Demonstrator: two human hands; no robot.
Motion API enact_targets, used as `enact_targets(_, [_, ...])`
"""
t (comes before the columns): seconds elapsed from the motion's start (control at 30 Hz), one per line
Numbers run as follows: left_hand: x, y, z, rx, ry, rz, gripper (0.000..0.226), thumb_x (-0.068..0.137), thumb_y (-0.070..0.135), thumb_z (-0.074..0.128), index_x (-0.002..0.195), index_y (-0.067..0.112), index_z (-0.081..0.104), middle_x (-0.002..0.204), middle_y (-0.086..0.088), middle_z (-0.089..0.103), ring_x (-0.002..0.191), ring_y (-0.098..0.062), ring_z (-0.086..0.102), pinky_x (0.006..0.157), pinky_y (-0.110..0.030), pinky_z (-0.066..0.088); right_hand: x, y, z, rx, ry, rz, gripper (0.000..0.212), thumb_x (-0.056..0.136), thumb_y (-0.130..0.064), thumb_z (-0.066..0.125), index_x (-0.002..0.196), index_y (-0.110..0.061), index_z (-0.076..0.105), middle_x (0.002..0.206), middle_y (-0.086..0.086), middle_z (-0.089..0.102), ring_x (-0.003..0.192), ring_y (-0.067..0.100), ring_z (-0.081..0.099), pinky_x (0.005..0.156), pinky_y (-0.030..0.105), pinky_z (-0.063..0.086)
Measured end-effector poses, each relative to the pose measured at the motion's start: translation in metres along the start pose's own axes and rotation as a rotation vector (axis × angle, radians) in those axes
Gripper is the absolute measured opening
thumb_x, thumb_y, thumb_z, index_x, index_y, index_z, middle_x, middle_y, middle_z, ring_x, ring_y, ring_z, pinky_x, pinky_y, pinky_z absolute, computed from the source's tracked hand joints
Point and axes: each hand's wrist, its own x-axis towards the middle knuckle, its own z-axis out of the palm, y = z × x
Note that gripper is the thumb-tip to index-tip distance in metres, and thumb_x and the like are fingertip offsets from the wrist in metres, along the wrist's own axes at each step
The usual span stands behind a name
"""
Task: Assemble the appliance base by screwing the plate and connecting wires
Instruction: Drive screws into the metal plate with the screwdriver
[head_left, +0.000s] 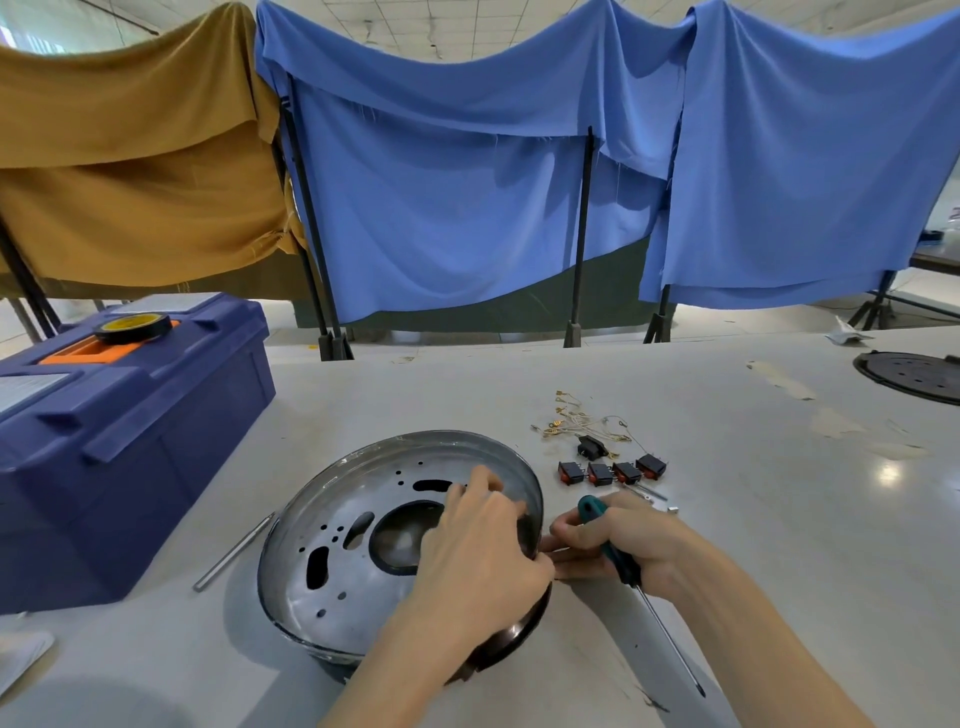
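Observation:
A round metal appliance base with a central hole and several cut-outs lies tilted on the white table. My left hand rests inside it near its right rim, fingers curled; whether it pinches something is hidden. My right hand sits just outside the right rim, holding a green-handled screwdriver whose shaft points back toward me. Thin wires with brass terminals lie beyond, with several black-and-red rocker switches in a row.
A blue toolbox with a roll of black tape on top stands at the left. A metal bar lies beside the base. A black round plate sits at the far right. Cloth-draped frames stand behind the table.

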Motion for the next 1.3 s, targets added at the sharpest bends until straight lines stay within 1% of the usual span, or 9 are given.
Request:
enact_targets(0.13, [0.003, -0.006, -0.008, -0.044, 0.003, 0.021, 0.031, 0.081, 0.040, 0.061, 0.107, 0.024, 0.067, 0.126, 0.010, 0.039, 0.116, -0.012, 0.039, 0.085, -0.036, 0.048, -0.002, -0.001, 0.006, 0.125, -0.024, 0.016, 0.010, 0.088, 0.018, 0.054, 0.087, 0.009, 0.059, 0.086, 0.033, 0.069, 0.067, 0.039, 0.072, 0.052, 0.039, 0.059])
enact_targets(0.23, [0.007, -0.011, -0.022, -0.174, 0.059, 0.055, 0.039, 0.082, 0.040, 0.065, 0.115, 0.021, 0.067, 0.126, 0.012, 0.045, 0.117, -0.008, 0.043, 0.092, -0.028, 0.043, -0.006, -0.007, 0.007, 0.245, -0.021, -0.047, 0.013, 0.079, 0.016, 0.060, 0.087, 0.006, 0.058, 0.093, 0.037, 0.068, 0.071, 0.042, 0.072, 0.054, 0.040, 0.060])
enact_targets(0.37, [0.014, -0.015, -0.056, -0.470, 0.146, 0.058, 0.047, 0.078, 0.037, 0.075, 0.122, 0.021, 0.067, 0.120, 0.018, 0.057, 0.109, 0.001, 0.052, 0.086, -0.014, 0.037, -0.016, -0.020, 0.004, 0.436, -0.076, -0.204, 0.016, 0.071, 0.010, 0.063, 0.086, 0.006, 0.060, 0.102, 0.039, 0.066, 0.083, 0.045, 0.072, 0.061, 0.040, 0.061])
enact_targets(0.5, [0.014, -0.016, -0.077, -0.765, 0.106, 0.107, 0.015, 0.080, 0.031, 0.076, 0.095, 0.033, 0.078, 0.104, 0.022, 0.068, 0.091, 0.002, 0.064, 0.076, -0.013, 0.049, -0.026, -0.029, 0.009, 0.514, -0.151, -0.300, 0.012, 0.073, 0.006, 0.061, 0.073, 0.010, 0.072, 0.103, 0.032, 0.069, 0.090, 0.039, 0.073, 0.064, 0.035, 0.061])
enact_targets(0.57, [0.015, -0.017, -0.080, -0.878, 0.085, 0.106, 0.013, 0.081, 0.029, 0.074, 0.092, 0.035, 0.078, 0.102, 0.019, 0.070, 0.087, -0.002, 0.068, 0.069, -0.011, 0.050, -0.030, -0.032, 0.015, 0.533, -0.141, -0.340, 0.015, 0.074, 0.004, 0.060, 0.080, 0.012, 0.071, 0.103, 0.030, 0.070, 0.087, 0.036, 0.074, 0.062, 0.032, 0.061])
enact_targets(0.63, [0.017, -0.020, -0.081, -0.972, 0.086, 0.079, 0.014, 0.081, 0.029, 0.074, 0.093, 0.033, 0.077, 0.101, 0.011, 0.073, 0.088, -0.009, 0.070, 0.072, -0.018, 0.054, -0.034, -0.038, 0.021, 0.549, -0.115, -0.404, 0.019, 0.073, 0.004, 0.061, 0.092, 0.008, 0.062, 0.103, 0.030, 0.070, 0.086, 0.036, 0.074, 0.061, 0.032, 0.061])
enact_targets(0.73, [0.017, -0.026, -0.083, -1.152, 0.067, -0.013, 0.023, 0.077, 0.033, 0.074, 0.097, 0.024, 0.077, 0.095, -0.006, 0.075, 0.086, -0.026, 0.073, 0.074, -0.036, 0.059, -0.039, -0.050, 0.033, 0.477, -0.081, -0.514, 0.018, 0.079, 0.003, 0.060, 0.096, 0.006, 0.057, 0.103, 0.031, 0.069, 0.092, 0.038, 0.072, 0.065, 0.032, 0.061])
enact_targets(0.87, [0.011, -0.036, -0.081, -1.461, 0.112, -0.104, 0.030, 0.072, 0.029, 0.075, 0.093, 0.007, 0.076, 0.089, -0.021, 0.074, 0.071, -0.032, 0.072, 0.059, -0.035, 0.057, -0.042, -0.065, 0.052, 0.337, -0.044, -0.607, 0.008, 0.091, 0.006, 0.056, 0.098, 0.009, 0.058, 0.103, 0.033, 0.069, 0.095, 0.041, 0.071, 0.073, 0.034, 0.061])
enact_targets(1.3, [-0.002, -0.063, -0.081, -1.596, 0.185, -0.122, 0.044, 0.071, 0.033, 0.077, 0.099, -0.001, 0.073, 0.093, -0.023, 0.072, 0.077, -0.033, 0.070, 0.063, -0.035, 0.056, -0.040, -0.072, 0.101, 0.122, 0.084, -0.703, 0.004, 0.086, 0.006, 0.066, 0.085, 0.002, 0.066, 0.077, 0.017, 0.074, 0.073, 0.029, 0.075, 0.068, 0.031, 0.062])
